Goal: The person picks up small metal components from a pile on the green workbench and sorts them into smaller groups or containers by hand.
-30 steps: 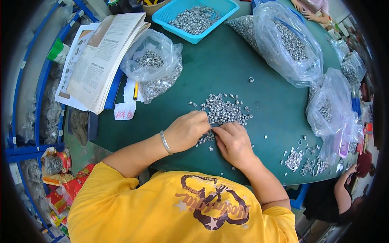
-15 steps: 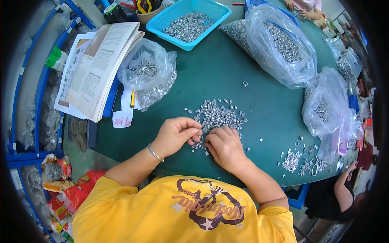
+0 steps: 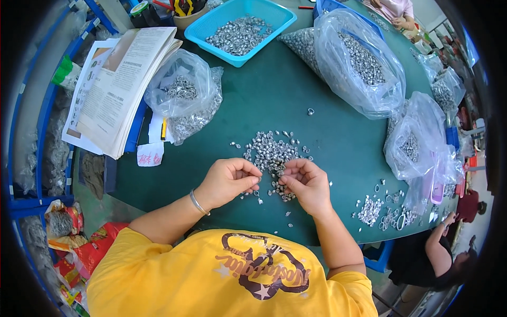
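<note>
A loose pile of small silver-grey metal pieces (image 3: 272, 148) lies on the green tabletop in front of me. At its near left edge my left hand (image 3: 229, 178) is closed in a pinch, thumb against the fingers. Whatever sits between those fingertips is too small to make out. Opposite it, my right hand (image 3: 310, 186) also pinches, thumb against index finger, at the pile's near right side. A small metal piece seems to show at its fingertips, partly hidden. A few stray pieces lie between and below the hands.
A blue basket (image 3: 188, 36) of metal pieces stands at the back. Plastic bags (image 3: 397, 98) of similar parts lie right, another bag (image 3: 153, 100) left beside an open book (image 3: 119, 87). Small heaps (image 3: 369, 210) sit front right. Other people work at far right.
My right hand has turned, lifted off the pile and shifted a little right, thumb and fingers now pinched. The left hand stays pinched in nearly the same place. The whole view has shifted slightly.
</note>
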Tool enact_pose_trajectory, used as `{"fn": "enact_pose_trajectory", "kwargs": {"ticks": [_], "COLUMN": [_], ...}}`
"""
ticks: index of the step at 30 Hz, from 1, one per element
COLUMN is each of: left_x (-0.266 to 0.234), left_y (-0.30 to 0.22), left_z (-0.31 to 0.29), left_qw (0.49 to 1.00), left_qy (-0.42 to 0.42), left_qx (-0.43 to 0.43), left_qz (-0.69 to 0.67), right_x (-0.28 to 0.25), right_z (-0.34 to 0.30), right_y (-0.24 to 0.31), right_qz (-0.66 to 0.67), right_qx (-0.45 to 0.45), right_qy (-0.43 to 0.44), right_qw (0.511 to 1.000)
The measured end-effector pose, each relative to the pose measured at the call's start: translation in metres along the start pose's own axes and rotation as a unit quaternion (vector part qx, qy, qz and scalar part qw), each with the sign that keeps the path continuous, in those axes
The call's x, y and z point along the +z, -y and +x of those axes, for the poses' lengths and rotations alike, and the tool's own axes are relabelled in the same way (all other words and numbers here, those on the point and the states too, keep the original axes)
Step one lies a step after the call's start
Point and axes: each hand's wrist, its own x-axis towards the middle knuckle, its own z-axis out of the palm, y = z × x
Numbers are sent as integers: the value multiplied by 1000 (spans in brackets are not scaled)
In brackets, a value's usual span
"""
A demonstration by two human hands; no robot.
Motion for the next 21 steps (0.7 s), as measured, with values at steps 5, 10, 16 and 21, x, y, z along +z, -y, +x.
{"fn": "enact_pose_trajectory", "kwargs": {"ticks": [5,10,16,21], "left_x": [12,15,16,16], "left_y": [-1,2,2,3], "left_z": [1,2,0,2], "left_qw": [1000,1000,999,1000], "left_qy": [17,26,28,23], "left_qx": [-5,7,13,15], "left_qz": [-3,1,8,0], "right_x": [-2,1,-2,-5], "right_z": [0,0,1,3], "right_y": [-7,-6,-9,-4], "right_qz": [-329,-382,-178,-123], "right_qx": [-284,-305,-102,-50], "right_qy": [-11,-32,-29,18], "right_qw": [900,872,978,991]}}
